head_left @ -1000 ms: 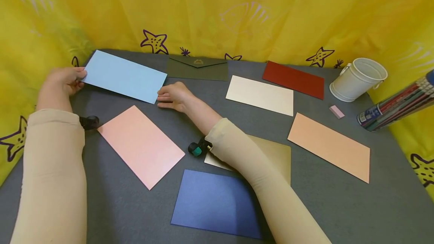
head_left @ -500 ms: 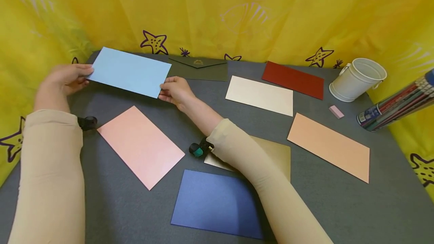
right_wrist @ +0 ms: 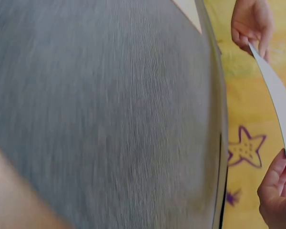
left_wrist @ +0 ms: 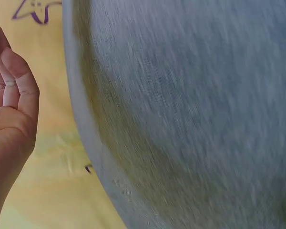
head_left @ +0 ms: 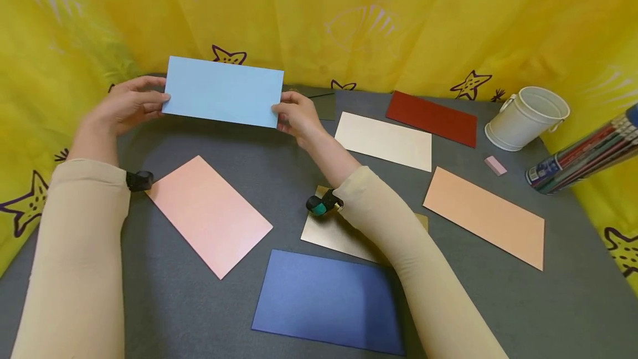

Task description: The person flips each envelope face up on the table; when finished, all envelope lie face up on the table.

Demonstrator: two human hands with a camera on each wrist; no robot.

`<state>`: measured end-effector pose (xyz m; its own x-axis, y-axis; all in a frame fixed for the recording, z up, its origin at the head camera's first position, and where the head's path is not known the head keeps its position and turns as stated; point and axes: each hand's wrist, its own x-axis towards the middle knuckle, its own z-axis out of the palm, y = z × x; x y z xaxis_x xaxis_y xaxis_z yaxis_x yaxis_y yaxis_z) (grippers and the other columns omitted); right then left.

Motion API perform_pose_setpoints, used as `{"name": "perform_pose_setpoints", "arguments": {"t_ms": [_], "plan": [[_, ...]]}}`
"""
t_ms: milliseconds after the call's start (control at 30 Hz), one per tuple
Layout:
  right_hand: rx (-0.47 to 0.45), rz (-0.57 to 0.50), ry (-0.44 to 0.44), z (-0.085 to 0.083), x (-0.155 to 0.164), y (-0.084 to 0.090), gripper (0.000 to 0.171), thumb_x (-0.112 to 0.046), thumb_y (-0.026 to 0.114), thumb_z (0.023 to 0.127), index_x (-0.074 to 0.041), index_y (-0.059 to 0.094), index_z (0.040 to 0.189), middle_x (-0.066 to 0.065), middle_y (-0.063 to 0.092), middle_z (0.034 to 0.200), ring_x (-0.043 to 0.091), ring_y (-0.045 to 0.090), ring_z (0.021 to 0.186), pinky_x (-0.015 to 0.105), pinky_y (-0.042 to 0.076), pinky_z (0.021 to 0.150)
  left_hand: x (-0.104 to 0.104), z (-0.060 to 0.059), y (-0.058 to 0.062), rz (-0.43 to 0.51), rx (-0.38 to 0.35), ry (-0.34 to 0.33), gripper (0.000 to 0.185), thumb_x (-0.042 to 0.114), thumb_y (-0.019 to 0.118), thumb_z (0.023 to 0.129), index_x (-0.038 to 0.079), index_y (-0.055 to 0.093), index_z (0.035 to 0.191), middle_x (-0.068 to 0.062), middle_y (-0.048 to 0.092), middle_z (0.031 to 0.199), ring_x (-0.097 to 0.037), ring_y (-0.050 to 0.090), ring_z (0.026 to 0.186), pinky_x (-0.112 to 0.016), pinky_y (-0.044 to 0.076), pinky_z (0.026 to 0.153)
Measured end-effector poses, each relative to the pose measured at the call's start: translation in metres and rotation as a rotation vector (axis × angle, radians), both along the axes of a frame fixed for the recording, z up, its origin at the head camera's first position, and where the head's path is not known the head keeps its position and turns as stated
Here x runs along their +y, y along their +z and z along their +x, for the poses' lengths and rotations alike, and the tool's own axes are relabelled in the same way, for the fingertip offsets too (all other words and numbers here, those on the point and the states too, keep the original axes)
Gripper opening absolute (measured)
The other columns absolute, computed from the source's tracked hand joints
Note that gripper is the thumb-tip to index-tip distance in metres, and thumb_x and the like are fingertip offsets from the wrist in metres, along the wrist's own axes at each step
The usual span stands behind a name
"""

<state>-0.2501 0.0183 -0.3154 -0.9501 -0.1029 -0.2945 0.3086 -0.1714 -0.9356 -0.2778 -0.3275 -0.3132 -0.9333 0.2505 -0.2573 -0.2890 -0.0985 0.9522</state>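
Light blue envelope held off the grey table, upright-ish and facing the head camera, at the far left of the work area in front of the yellow curtain. Left hand pinches its left short edge, fingers curled onto the paper; right hand pinches the right short edge likewise. Right wrist view shows the envelope edge-on between both hands. Below it on the table: pink envelope, navy envelope, gold envelope partly under the right sleeve. To the right: cream envelope, dark red envelope, peach envelope, white bucket, small pink eraser, pack of pencils.
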Motion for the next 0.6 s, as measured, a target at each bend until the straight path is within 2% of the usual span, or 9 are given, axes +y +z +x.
{"name": "perform_pose_setpoints", "arguments": {"t_ms": [233,433,600], "plan": [[0.019,0.041,-0.028,-0.008,0.031,0.008,0.015,-0.005,0.066,0.092,-0.012,0.063,0.105,0.0,0.06,0.093,0.016,0.059,0.074,0.026,0.051,0.064,0.03,-0.003,0.006,0.035,0.051,-0.003,0.017,-0.001,0.061,0.094,0.012,0.062,0.105,-0.001,0.069,0.085,-0.016,0.067,0.071,-0.023,0.058,0.068],[0.022,0.068,-0.054,-0.012,0.054,0.014,0.022,-0.005,0.067,0.091,-0.013,0.064,0.111,-0.003,0.058,0.098,0.015,0.058,0.076,0.026,0.051,0.067,0.051,-0.004,0.012,0.009,0.1,-0.003,0.012,0.0,0.063,0.093,0.009,0.061,0.1,-0.001,0.064,0.084,-0.016,0.064,0.07,-0.022,0.058,0.068],[0.031,0.086,-0.066,-0.013,0.073,0.018,0.021,-0.004,0.068,0.09,-0.013,0.063,0.109,-0.003,0.056,0.098,0.016,0.054,0.076,0.027,0.05,0.068,0.066,-0.005,0.014,-0.008,0.15,-0.009,0.011,-0.002,0.064,0.092,0.009,0.064,0.096,0.0,0.062,0.087,-0.015,0.064,0.074,-0.021,0.058,0.07]]}}
